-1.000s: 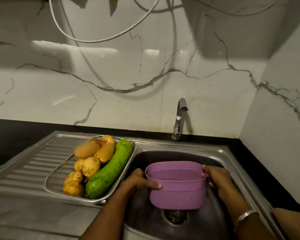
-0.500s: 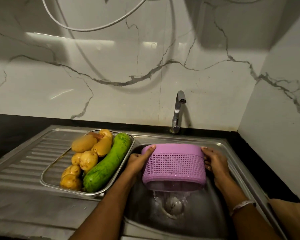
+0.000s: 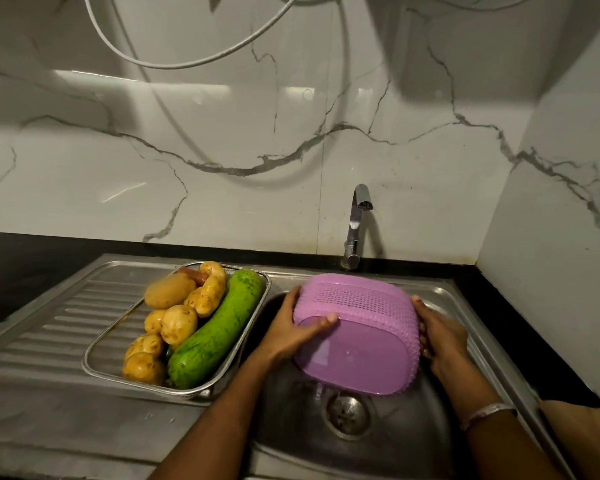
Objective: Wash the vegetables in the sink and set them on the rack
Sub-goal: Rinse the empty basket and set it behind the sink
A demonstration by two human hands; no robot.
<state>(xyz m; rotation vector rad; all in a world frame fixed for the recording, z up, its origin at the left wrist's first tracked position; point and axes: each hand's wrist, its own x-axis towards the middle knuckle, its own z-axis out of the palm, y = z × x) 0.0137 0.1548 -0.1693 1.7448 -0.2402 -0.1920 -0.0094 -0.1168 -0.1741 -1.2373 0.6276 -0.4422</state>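
Over the steel sink [image 3: 440,299] I hold a purple perforated basket [image 3: 364,327], tipped with its bottom toward me; water drips from its lower edge toward the drain [image 3: 347,414]. My left hand [image 3: 291,332] grips its left side, thumb across the base. My right hand [image 3: 440,336] grips its right side. On the drainboard sits a wire rack [image 3: 97,348] holding several potatoes [image 3: 179,322] and a long green gourd [image 3: 219,330].
A chrome tap [image 3: 357,223] stands behind the basin, with no water running from it. The ribbed steel drainboard [image 3: 49,327] stretches left of the rack. A marble wall closes off the right side, and a white hose [image 3: 187,60] hangs on the backsplash.
The basket rose from low in the basin and tilted over, its bottom now facing me. Water drains out of it. My left thumb moved onto the base.
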